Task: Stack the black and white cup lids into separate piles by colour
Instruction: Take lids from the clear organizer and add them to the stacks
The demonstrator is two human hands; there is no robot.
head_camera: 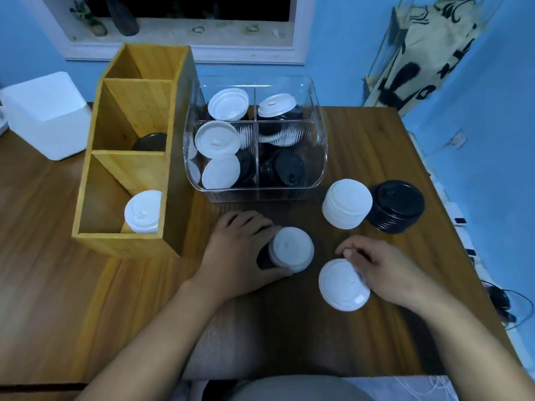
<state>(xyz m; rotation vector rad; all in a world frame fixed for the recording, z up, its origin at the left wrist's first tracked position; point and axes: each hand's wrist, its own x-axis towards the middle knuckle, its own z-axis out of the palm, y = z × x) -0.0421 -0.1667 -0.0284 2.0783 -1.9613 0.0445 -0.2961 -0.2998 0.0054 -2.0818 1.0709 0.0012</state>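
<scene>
Left hand: the left hand (240,256) is wrapped around a short mixed stack (286,251) on the worktop (362,146), fingers behind it and thumb in front; a white lid sits on top with black lids showing beneath at the hand's side
Wooden organiser: off to the far left, the wooden organiser (95,180) holds a few white lids (144,211) in its near compartment and a black lid (150,141) in the middle one
Clear bin: behind the hands, the clear bin (315,134) holds loose black and white lids jumbled across its four sections (still unsorted)
Right hand: the right hand (385,270) pinches the far edge of a single white lid (344,285), tilted up off the worktop, sip hole facing the camera
White pile: the white pile (346,207) stands beyond the right hand, slightly to its left, near it and touching the black pile (398,205) on its right
Key relation: the held lid lies nearer the white pile than anything the left hand has; my judgement is that it goes forward onto that pile, domed side up to nest
</scene>
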